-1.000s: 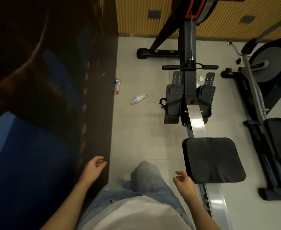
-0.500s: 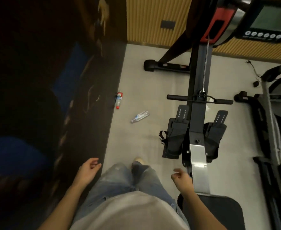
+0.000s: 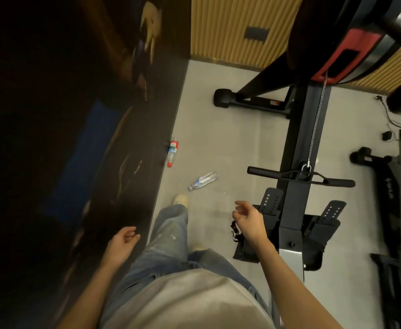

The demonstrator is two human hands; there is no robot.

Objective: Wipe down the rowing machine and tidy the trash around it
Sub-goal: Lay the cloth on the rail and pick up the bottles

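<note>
rowing machine beside two bottles (red-capped, clear), both hands empty

- No text can be read anywhere in this view
- The red-capped bottle at about 10 o'clock from the centre has a red and green label, but its print is too small and blurred
- The clear bottle just beside it at 4 o'clock has a blue label, also not legible

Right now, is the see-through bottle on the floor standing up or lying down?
Lying down. The clear bottle rests on its side on the grey floor, left of the rowing machine. Whether it is empty, the picture cannot tell.
</note>
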